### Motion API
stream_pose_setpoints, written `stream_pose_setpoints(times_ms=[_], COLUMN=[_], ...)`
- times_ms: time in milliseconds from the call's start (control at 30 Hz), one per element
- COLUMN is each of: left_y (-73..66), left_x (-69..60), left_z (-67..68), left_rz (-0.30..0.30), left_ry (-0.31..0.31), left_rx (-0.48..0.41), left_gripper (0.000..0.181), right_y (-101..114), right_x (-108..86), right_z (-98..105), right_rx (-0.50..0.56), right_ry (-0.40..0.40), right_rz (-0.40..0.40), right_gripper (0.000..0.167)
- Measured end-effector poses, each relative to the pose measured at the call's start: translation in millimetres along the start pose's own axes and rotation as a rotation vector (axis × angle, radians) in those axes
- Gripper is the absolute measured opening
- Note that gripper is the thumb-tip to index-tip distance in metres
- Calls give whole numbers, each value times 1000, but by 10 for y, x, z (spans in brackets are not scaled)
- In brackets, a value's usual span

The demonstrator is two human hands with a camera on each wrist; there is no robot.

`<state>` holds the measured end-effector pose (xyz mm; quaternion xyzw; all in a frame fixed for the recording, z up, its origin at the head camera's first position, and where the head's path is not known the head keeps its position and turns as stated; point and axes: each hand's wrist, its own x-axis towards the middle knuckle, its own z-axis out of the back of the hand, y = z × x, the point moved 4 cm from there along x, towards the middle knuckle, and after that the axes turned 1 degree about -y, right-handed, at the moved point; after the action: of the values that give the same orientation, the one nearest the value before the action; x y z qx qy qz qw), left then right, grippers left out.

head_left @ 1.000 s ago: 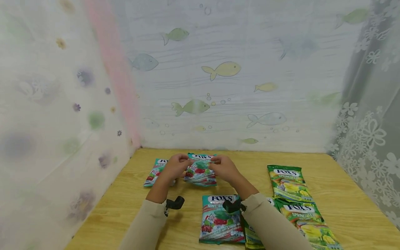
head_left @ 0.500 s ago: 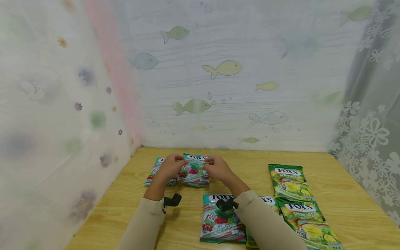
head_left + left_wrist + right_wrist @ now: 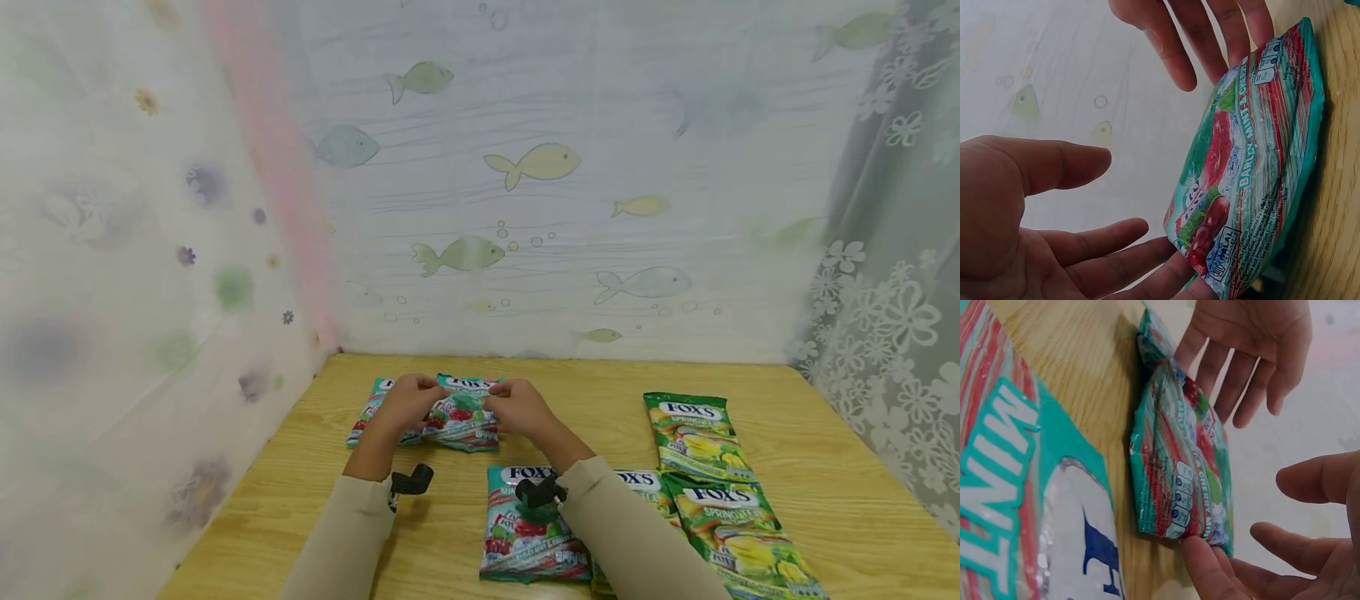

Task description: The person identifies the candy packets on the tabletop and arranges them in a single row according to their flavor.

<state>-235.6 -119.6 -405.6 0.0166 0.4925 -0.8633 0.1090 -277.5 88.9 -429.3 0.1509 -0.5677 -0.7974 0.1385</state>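
Note:
A teal candy bag (image 3: pixel 461 427) lies on the table between my two hands. My left hand (image 3: pixel 407 404) is at its left edge, and the left wrist view has those fingers straight against the bag (image 3: pixel 1241 169) with the thumb held off it. At the right edge is my right hand (image 3: pixel 525 408); the right wrist view has its fingertips touching the bag (image 3: pixel 1179 469), its thumb apart too. Just left of this bag lies a second teal candy bag (image 3: pixel 366 418), partly hidden by the left hand.
Nearer me on the wooden table (image 3: pixel 442 542) lies another teal candy bag (image 3: pixel 517 546). To its right a green-yellow candy bag (image 3: pixel 647 490) is partly under my right sleeve. Two more green candy bags (image 3: pixel 693 437) overlap at the right. Printed curtains (image 3: pixel 465 317) border the table.
Both hands have moved the teal bag left and down, beside the other teal bag. Their hold on it has loosened, and over the last half second it has shifted only slightly.

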Motion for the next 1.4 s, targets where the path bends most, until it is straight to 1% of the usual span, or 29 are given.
stream_pose_setpoints(times_ms=[200, 400, 567, 800, 900, 1067, 1267, 1400], left_y=[14, -15, -39, -13, -13, -13, 26, 10], left_x=[-7, -10, -30, -39, -41, -55, -59, -46], left_z=[7, -7, -17, 10, 29, 80, 128, 132], left_rz=[-17, -48, -40, -5, -4, -17, -10, -18], left_ry=[4, 20, 30, 18, 21, 7, -2, 10], left_rx=[59, 125, 177, 195, 235, 304, 314, 320], left_gripper=[50, 50, 52, 57, 60, 64, 61, 59], right_y=[-29, -47, -77, -73, -44, -20, -14, -4], right_x=[-31, -51, -20, -6, -10, 4, 17, 23], right_z=[12, 44, 38, -6, -25, -91, -173, -172], right_rx=[-1, -29, -46, -76, -104, -132, -115, -137], right_ry=[16, 11, 18, 49, 49, 45, 84, 75], right_rz=[10, 10, 34, 69, 83, 93, 87, 86], right_gripper=[47, 44, 45, 46, 46, 42, 45, 47])
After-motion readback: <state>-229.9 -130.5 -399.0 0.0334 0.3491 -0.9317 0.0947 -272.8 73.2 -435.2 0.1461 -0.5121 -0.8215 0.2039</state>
